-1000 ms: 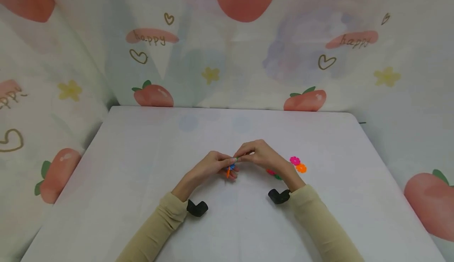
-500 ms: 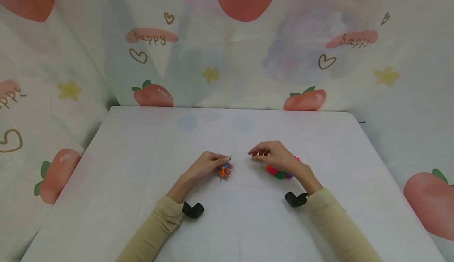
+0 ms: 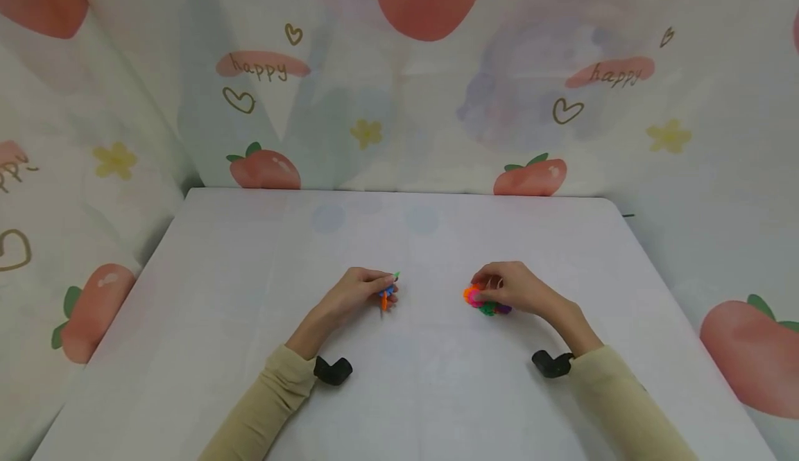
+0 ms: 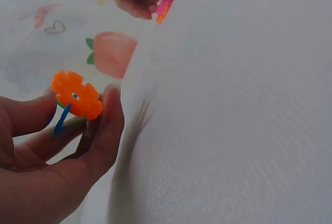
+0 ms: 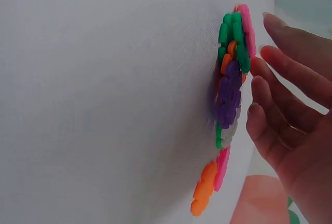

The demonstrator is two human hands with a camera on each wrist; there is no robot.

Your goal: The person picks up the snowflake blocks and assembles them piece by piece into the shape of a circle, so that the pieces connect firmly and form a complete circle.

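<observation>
My left hand [image 3: 358,294] pinches a small cluster of joined flower-shaped plastic discs between thumb and fingers, above the table. In the left wrist view, the cluster's orange disc [image 4: 78,94] faces the camera and a blue disc [image 4: 62,120] stands edge-on in it. A bit of green [image 3: 397,276] pokes out at the fingertips. On the right, my right hand [image 3: 518,288] reaches over a loose pile of similar discs, fingers slightly bent and spread. Its fingertips are right at a pink disc [image 5: 248,29] on top. Green [image 5: 237,40] and purple discs [image 5: 229,94] lie beneath and beside it.
The pile lies on a white-covered table [image 3: 412,392]. An orange disc [image 5: 204,189] sits at one end of it, near another pink disc [image 5: 222,169]. A printed cloth wall [image 3: 399,114] rises behind the table's far edge. Black wrist mounts [image 3: 333,371] jut from both sleeves.
My right hand has left the cluster and moved right, then down to the disc pile. My left hand has drifted slightly left, still holding the cluster, with a green piece now showing.
</observation>
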